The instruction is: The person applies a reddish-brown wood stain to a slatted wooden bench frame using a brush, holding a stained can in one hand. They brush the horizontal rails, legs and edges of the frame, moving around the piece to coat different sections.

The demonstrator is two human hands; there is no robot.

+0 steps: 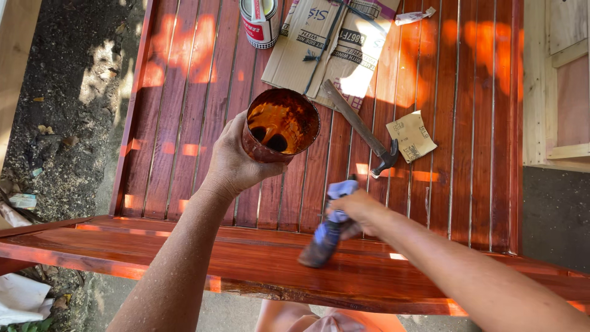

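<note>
Two hands busy: your left hand wraps a stain-coated can, held up over the slats with amber liquid pooled low inside. Your right hand is closed around a brush whose handle is wrapped in blue cloth, its tip touching the front rail at 6 o'clock. Most of the slatted top already looks glossy red-brown, and the rail shines too; I'd judge the coating well along, though I can't tell which patches are bare. A hammer lies at 1 o'clock of the can, sandpaper just beyond it, cardboard and a tin at 12. Outdoors, dappled sun, dirt ground at 9.
</note>
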